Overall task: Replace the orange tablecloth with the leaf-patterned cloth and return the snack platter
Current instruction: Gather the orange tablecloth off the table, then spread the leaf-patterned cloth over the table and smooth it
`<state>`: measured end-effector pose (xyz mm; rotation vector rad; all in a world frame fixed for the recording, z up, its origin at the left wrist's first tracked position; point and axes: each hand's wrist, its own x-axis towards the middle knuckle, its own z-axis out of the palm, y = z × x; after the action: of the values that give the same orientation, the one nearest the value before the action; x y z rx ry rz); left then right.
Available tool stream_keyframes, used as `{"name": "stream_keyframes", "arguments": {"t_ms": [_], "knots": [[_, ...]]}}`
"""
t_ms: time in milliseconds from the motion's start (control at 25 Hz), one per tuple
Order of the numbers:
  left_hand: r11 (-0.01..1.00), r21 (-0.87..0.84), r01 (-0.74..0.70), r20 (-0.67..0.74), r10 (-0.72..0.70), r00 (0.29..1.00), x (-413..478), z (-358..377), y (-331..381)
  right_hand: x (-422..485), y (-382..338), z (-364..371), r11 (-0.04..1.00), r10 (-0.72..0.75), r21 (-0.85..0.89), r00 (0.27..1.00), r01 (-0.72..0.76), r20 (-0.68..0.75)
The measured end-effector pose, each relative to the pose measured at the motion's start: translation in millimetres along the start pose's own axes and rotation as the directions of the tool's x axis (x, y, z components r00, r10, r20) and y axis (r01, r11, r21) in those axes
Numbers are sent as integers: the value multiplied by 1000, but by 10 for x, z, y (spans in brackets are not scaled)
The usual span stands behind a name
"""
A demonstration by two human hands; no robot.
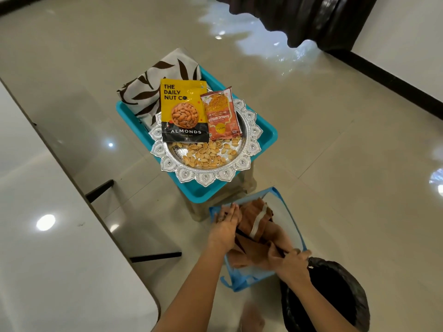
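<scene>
Orange tablecloth [257,226]: is lying bunched, with a pale stripe showing, inside a clear blue-edged bag [291,212] on the floor at 6 o'clock in the frame.

Left hand [225,226]: is pressing flat on the cloth's 9 o'clock side at the bag's rim, fingers straight and held together, gripping nothing; a ring is showing on one finger.

Right hand [291,262]: is working at the cloth's 5 o'clock end, fingers curled round a fold of the fabric at the bag's edge.

Leaf-patterned cloth [155,85]: is sitting folded at the 11 o'clock end of a teal tray [266,137], overhanging its rim, well apart from both hands.

Snack platter [208,178]: silver with a scalloped edge, is resting across the tray's 5 o'clock end, partly over the folded cloth.

On the platter: a yellow almonds pouch [183,111] is lying at 11 o'clock, a garlic bhujia packet [221,116] just beside it at 1 o'clock, and pistachio shells [208,154] are spreading across the 6 o'clock half.

Stool [248,180]: beige, is carrying the tray, just beyond the bag.

Table [48,212]: white and glossy, is filling the frame's 8 o'clock side.

Bin [335,295]: lined in black plastic, is standing at 5 o'clock, next to the right wrist.

Curtain [311,17]: dark, is hanging at 1 o'clock.
</scene>
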<state>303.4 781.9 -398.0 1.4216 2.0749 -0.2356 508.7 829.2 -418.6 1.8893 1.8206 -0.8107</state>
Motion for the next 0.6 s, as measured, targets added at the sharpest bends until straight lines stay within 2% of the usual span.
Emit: {"name": "stream_keyframes", "arguments": {"t_ms": [120, 280, 440, 600], "knots": [[1000, 18, 14, -51, -13, 999, -83, -95, 65, -54, -37, -101, 997, 13, 72, 1000, -11, -22], [999, 15, 31, 9, -31, 999, -324, -189, 99, -127, -51, -196, 994, -98, 55, 995, 97, 17], [999, -47, 16, 38, -14, 999, -670, -401, 160, -405, -165, -465, 983, -167, 77, 985, 169, -32], [992, -119, -37, -37, 32, 999, -1075, -759, 167, -803, -538, -775, 949, -306, 46, 947, 312, -99]]}}
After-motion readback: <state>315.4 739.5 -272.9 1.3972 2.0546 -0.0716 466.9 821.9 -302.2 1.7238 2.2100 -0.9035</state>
